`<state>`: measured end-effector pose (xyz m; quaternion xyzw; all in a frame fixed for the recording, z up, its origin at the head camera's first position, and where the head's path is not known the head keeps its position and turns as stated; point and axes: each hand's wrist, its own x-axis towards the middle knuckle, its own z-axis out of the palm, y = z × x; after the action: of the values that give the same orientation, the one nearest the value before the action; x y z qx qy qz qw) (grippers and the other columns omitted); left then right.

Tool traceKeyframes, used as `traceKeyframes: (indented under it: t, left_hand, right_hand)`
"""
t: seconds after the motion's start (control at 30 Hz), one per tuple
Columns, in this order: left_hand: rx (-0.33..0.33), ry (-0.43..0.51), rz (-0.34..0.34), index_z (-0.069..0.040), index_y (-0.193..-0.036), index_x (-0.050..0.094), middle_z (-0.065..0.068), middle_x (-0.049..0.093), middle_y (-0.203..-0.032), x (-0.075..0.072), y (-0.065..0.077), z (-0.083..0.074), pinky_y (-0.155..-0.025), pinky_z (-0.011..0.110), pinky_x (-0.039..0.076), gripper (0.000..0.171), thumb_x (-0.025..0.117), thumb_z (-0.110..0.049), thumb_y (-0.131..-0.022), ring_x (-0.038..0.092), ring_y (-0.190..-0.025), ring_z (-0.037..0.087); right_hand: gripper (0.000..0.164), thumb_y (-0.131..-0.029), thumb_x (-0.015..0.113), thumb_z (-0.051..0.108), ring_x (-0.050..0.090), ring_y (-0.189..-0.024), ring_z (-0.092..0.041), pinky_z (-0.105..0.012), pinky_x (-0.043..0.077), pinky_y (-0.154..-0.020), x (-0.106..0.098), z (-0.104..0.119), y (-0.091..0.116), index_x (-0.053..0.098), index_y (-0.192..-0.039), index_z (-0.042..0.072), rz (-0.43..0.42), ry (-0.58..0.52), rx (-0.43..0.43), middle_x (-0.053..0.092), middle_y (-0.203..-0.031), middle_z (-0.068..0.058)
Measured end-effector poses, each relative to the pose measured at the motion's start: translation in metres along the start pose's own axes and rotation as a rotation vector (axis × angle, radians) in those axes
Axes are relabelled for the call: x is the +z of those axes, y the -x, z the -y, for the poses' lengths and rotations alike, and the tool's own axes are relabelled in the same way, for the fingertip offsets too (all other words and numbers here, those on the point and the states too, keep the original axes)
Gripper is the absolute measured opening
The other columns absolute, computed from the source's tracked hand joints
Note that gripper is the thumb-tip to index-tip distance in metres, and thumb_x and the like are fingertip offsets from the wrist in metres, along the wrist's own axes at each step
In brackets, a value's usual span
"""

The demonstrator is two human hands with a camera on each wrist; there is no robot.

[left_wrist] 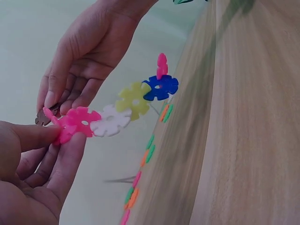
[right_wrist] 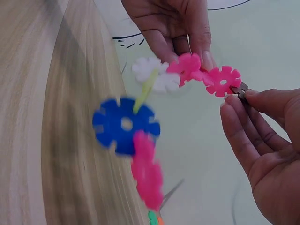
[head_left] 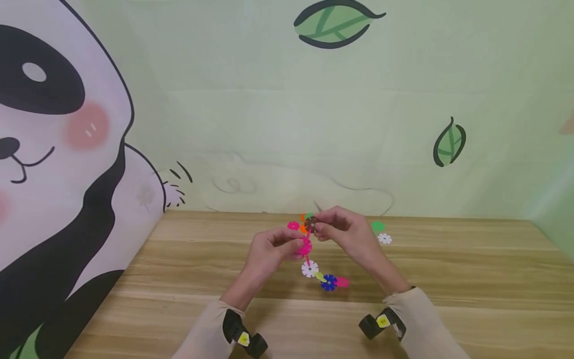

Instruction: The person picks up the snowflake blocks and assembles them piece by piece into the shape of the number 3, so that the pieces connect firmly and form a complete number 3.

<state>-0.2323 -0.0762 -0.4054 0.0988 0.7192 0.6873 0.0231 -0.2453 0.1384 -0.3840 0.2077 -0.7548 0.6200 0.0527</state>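
— Both hands pinch pieces, close together: the left hand [head_left: 271,249] grips the pink discs [head_left: 307,246], while the right hand [head_left: 347,233] holds a brown disc [head_left: 309,224] at 12 o'clock from them.

— And the rest of the chain?

— It runs to 5 o'clock: a white disc [head_left: 306,271], a yellow disc [head_left: 320,276], a blue disc [head_left: 326,285], then a pink end disc [head_left: 343,282].

— How would you fit the brown one?

— I'd match slot to slot, keep the two crosswise and push straight, bracing the pink near the join so nothing twists loose.

— Is it seated?

— Can't tell. From the right wrist, brown meets pink's rim, but the right hand covers the rest. The blue disc is blurred there. Loose pieces [head_left: 293,226] towards 11 o'clock are partly hidden too, so I can't count them.
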Motion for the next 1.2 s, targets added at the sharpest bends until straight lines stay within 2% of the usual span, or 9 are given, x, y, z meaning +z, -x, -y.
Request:
traceKeyframes:
  t: [0.17, 0.3, 0.47, 0.6, 0.7, 0.87, 1.2]
  left_hand:
    - [0.007, -0.006, 0.028, 0.001, -0.110, 0.077, 0.011, 0.074, -0.103, -0.0001, -0.0006, 0.0022, -0.088, 0.040, 0.064, 0.014, 0.076, -0.007, -0.099, 0.075, -0.094, 0.024]
    - [0.009, 0.008, 0.039, 0.002, -0.111, 0.076, 0.012, 0.074, -0.104, -0.0004, -0.0009, 0.0044, -0.089, 0.041, 0.064, 0.014, 0.075, -0.005, -0.099, 0.075, -0.094, 0.024]
    - [0.005, 0.014, 0.044, 0.002, -0.111, 0.076, 0.012, 0.074, -0.105, -0.0011, -0.0011, 0.0055, -0.087, 0.037, 0.064, 0.014, 0.074, -0.003, -0.099, 0.075, -0.095, 0.024]
    - [0.002, -0.001, 0.043, 0.000, -0.111, 0.077, 0.010, 0.074, -0.106, -0.0014, -0.0016, 0.0062, -0.087, 0.035, 0.064, 0.014, 0.075, -0.003, -0.098, 0.074, -0.095, 0.023]
    - [0.017, -0.011, 0.034, -0.001, -0.109, 0.078, 0.009, 0.075, -0.104, -0.0011, -0.0019, 0.0063, -0.085, 0.032, 0.064, 0.013, 0.076, -0.002, -0.096, 0.072, -0.093, 0.021]
    - [0.042, -0.020, 0.010, 0.001, -0.104, 0.078, 0.007, 0.076, -0.096, -0.0007, -0.0020, 0.0055, -0.080, 0.028, 0.062, 0.011, 0.077, 0.001, -0.093, 0.071, -0.088, 0.018]
    - [0.032, -0.028, 0.009, -0.001, -0.106, 0.077, 0.008, 0.077, -0.105, -0.0025, -0.0012, 0.0030, -0.083, 0.029, 0.062, 0.011, 0.077, -0.007, -0.097, 0.070, -0.096, 0.020]
  right_hand:
    - [0.021, -0.103, 0.072, 0.010, 0.076, -0.097, -0.035, -0.034, 0.064, -0.085, 0.0003, 0.0006, 0.0003, 0.075, -0.121, 0.000, -0.013, 0.019, 0.048, 0.077, -0.113, -0.014]
    - [0.020, -0.102, 0.073, 0.009, 0.077, -0.095, -0.034, -0.035, 0.065, -0.084, 0.0004, -0.0001, -0.0007, 0.074, -0.120, -0.002, -0.022, -0.002, 0.066, 0.077, -0.111, -0.015]
    - [0.017, -0.101, 0.074, 0.007, 0.077, -0.091, -0.029, -0.036, 0.065, -0.083, 0.0007, 0.0001, -0.0020, 0.074, -0.115, -0.002, -0.030, -0.029, 0.076, 0.077, -0.107, -0.014]
    - [0.016, -0.100, 0.075, 0.008, 0.076, -0.093, -0.032, -0.036, 0.065, -0.084, 0.0005, -0.0006, -0.0014, 0.074, -0.113, -0.001, -0.025, -0.024, 0.084, 0.077, -0.106, -0.013]
    - [0.016, -0.100, 0.075, 0.010, 0.076, -0.093, -0.034, -0.036, 0.065, -0.084, 0.0007, -0.0009, -0.0005, 0.075, -0.113, 0.000, -0.019, -0.010, 0.090, 0.077, -0.104, -0.012]
    - [0.017, -0.099, 0.077, 0.013, 0.076, -0.092, -0.029, -0.036, 0.065, -0.083, 0.0023, -0.0010, 0.0002, 0.076, -0.112, 0.001, -0.007, 0.007, 0.091, 0.078, -0.104, -0.010]
    - [0.014, -0.098, 0.077, 0.007, 0.075, -0.095, -0.041, -0.037, 0.065, -0.084, 0.0061, 0.0002, 0.0002, 0.075, -0.109, -0.001, 0.011, -0.032, 0.095, 0.077, -0.102, -0.012]
